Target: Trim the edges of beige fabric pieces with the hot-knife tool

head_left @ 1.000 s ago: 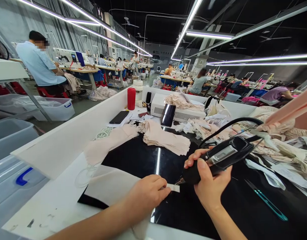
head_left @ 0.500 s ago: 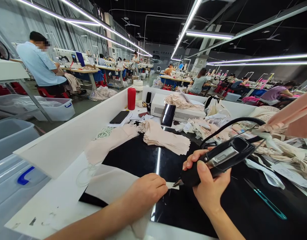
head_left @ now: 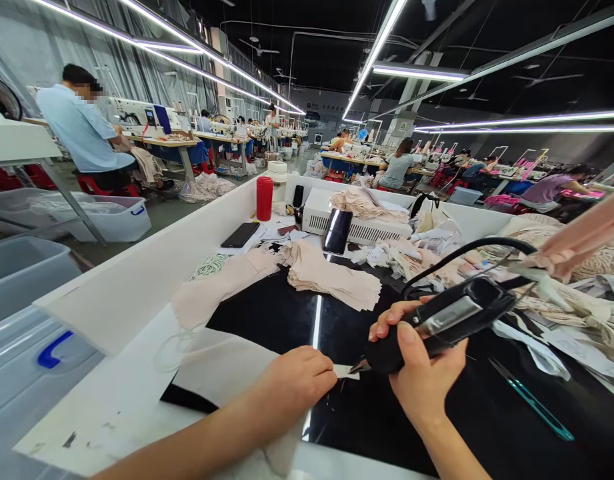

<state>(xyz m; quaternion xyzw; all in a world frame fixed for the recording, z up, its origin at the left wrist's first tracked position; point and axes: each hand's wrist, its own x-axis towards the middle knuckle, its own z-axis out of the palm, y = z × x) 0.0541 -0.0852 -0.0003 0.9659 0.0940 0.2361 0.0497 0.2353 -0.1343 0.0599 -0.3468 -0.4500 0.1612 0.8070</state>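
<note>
My left hand is closed at the end of a pale beige fabric piece, fingertips pinched on it. A narrow white strip end sticks out beyond those fingers over the black board. Wrapped around a black corded handheld power tool, my right hand points its metal tip down and left. That tip meets the strip end, or lies just above it; I cannot tell which. From the tool's rear, a black cable and a pink cloth tie run up to the right.
Stacked beige fabric pieces lie behind my hands. Teal thread snips rest at right, near heaped fabric. Two phones, a red cylinder and a white vented box stand toward the back. White side panels border the table.
My view has shifted slightly. Both hands, the fabric and the tool keep nearly the same places, and the tool tip is still at the strip end. The pink tie has swung a little.
</note>
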